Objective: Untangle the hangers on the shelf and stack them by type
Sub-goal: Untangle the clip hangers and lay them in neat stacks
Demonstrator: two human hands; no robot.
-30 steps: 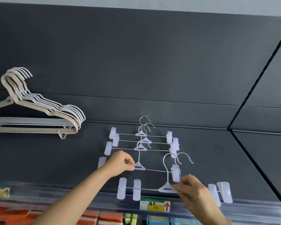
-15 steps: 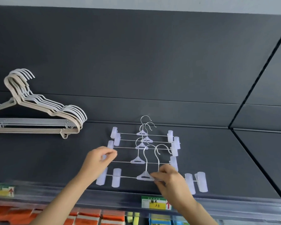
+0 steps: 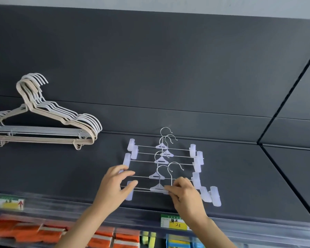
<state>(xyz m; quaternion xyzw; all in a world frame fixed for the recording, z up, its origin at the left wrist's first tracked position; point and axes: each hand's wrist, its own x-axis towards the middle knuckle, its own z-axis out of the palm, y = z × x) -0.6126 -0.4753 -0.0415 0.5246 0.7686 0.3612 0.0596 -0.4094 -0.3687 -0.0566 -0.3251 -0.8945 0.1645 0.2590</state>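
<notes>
Several white clip hangers (image 3: 164,154) with metal hooks lie overlapped in a row on the dark shelf top (image 3: 61,172). My right hand (image 3: 184,196) pinches the centre piece of the nearest clip hanger (image 3: 145,189). My left hand (image 3: 115,187) holds the left ends of the two nearest hangers, fingers over the wire bar and thumb by a clip. A stack of beige and white shirt hangers (image 3: 43,129) lies at the far left of the shelf.
The shelf's clear front rail (image 3: 79,213) carries price labels (image 3: 174,223). Below it sit orange packs (image 3: 43,233) and blue and yellow packets (image 3: 177,242). A dark seam (image 3: 284,104) runs diagonally at the right.
Both hands slid the two nearest clip hangers leftward and farther onto the shelf, closer to the row. My left hand shifted from the centre piece to the left clips.
</notes>
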